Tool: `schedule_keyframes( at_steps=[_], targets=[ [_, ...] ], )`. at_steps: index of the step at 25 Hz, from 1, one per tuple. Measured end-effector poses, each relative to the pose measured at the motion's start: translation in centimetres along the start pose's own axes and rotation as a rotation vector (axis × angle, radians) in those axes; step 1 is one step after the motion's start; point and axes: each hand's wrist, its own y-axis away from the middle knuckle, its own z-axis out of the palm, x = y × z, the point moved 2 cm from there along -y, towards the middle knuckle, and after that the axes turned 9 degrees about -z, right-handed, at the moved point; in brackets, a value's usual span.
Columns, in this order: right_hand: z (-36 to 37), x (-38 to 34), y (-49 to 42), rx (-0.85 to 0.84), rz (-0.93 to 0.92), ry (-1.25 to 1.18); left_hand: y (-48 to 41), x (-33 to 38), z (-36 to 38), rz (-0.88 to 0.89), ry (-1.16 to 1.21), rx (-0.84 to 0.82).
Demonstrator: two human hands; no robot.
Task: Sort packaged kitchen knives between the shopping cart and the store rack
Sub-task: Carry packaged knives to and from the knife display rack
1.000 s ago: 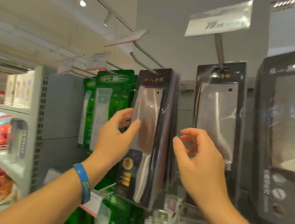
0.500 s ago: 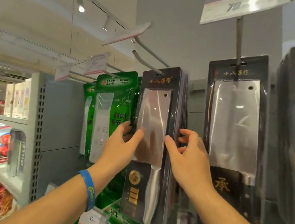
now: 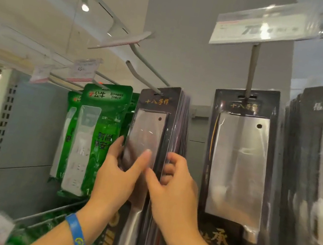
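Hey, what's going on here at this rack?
A person is working at a store rack of hanging packaged knives. Both hands are on the front cleaver package of a stack on a hook. The left hand, wearing a blue wristband, grips its left edge with the thumb on the clear front; the right hand pinches its right edge. The package hangs from the hook. Another cleaver pack hangs to the right, green packs to the left.

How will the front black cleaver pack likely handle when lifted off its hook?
Probably stiff: the front cleaver pack hangs flat from its hook. Likely heavy for its size, given the wide steel blade. Its glossy film may be slippery, so the left hand and right hand pinching both edges seems wise.
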Motion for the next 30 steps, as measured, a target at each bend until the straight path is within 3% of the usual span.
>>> schedule_keyframes(
  at_steps=[4, 11, 15, 20, 24, 30],
  targets=[
    [0.4, -0.3, 0.2, -0.129, 0.023, -0.217, 0.9, 1.2, 0.8, 0.053, -0.034, 0.017],
    [0.3, -3.4, 2.0, -0.245, -0.156, -0.212, 2.7, 3.0, -2.7, 0.116, -0.134, 0.137],
    [-0.3, -4.4, 2.1, -0.286, -0.192, -0.24, 3.1, 3.4, -4.3, 0.064, -0.153, 0.099],
    [-3.5, -2.4, -1.5, 0.018, -0.016, -0.277, 1.7, 3.9, -5.8, -0.16, 0.13, -0.014],
    [-2.7, 0.0, -3.2, -0.073, 0.109, -0.029, -1.1, 2.8, -5.6, -0.403, 0.356, -0.133],
    [-1.5, 0.6, -2.7, -0.011, 0.069, -0.1, -2.5, 2.1, -5.0, -0.432, 0.42, -0.186]
  ],
)
